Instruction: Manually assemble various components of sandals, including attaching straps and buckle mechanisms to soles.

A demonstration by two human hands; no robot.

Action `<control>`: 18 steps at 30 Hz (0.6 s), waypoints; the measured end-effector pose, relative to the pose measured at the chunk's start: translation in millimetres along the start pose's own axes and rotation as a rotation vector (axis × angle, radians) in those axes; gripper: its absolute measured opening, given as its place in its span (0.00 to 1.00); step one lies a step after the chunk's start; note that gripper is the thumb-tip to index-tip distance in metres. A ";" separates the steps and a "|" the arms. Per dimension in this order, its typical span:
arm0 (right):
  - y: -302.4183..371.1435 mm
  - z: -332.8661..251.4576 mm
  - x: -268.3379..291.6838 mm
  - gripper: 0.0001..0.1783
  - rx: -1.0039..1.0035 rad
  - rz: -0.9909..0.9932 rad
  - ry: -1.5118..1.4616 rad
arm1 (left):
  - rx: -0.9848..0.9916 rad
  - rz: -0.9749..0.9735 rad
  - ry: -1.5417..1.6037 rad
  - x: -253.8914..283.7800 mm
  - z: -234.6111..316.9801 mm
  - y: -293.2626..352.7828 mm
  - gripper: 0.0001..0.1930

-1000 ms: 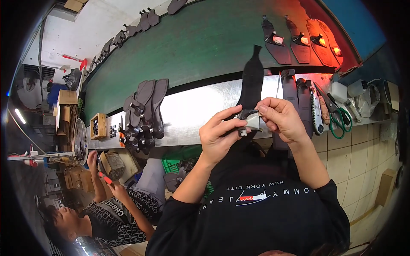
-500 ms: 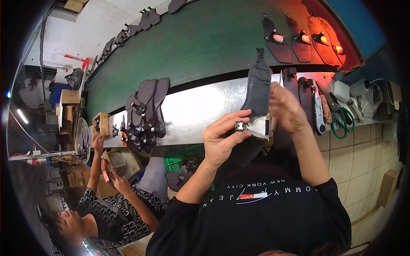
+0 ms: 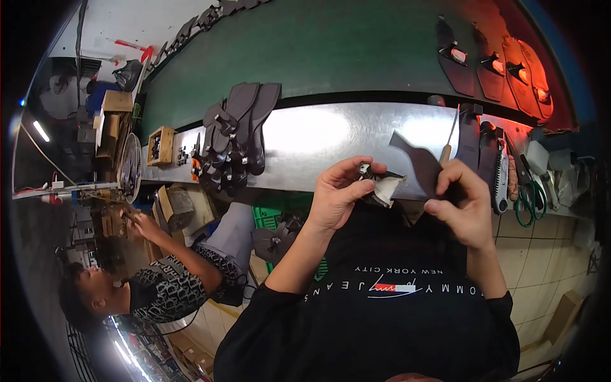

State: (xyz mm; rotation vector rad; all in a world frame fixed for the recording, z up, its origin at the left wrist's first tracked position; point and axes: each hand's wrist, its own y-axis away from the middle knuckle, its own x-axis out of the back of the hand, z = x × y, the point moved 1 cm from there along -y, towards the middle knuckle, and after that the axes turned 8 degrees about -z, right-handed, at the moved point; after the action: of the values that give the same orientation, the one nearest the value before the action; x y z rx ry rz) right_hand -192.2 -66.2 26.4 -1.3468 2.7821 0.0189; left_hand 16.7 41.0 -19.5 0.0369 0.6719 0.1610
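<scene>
A dark strap piece with a pale lining is gripped between the thumb and fingers of the left hand, held at about two o'clock from the palm. A dark sole-shaped piece appears to be pinched at its near end by the curled fingers of the right hand, its far end pointed toward ten o'clock in front of the metal shelf. Whether the two pieces are joined cannot be told. The step in hand is judged to be the handling of strap and sole together; for the next move, a steady left-hand hold and a controlled turn of the sole are called for, with the pale lining kept clear of the fingers. A wooden-handled tool is seen near the right hand, between eleven and twelve o'clock, and scissors between three and four. Soles fitted with straps are lit red toward one o'clock; a pile of grey soles is seen toward ten.
</scene>
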 end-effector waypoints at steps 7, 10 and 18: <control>7.5 1.0 -19.2 0.31 0.133 -0.035 0.249 | -0.010 -0.012 -0.070 15.7 -0.6 6.6 0.16; 10.1 4.8 -23.6 0.28 0.175 -0.010 0.287 | -0.013 -0.033 -0.035 10.5 2.7 6.0 0.15; 13.2 5.4 -28.5 0.24 0.206 -0.014 0.360 | -0.030 -0.056 -0.029 9.6 1.6 8.1 0.15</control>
State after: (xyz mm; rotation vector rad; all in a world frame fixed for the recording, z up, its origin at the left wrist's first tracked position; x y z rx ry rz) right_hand -184.7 -35.5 22.3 -1.4393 2.9469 -0.5472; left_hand 24.0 50.6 -23.5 -0.0083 0.6409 0.1164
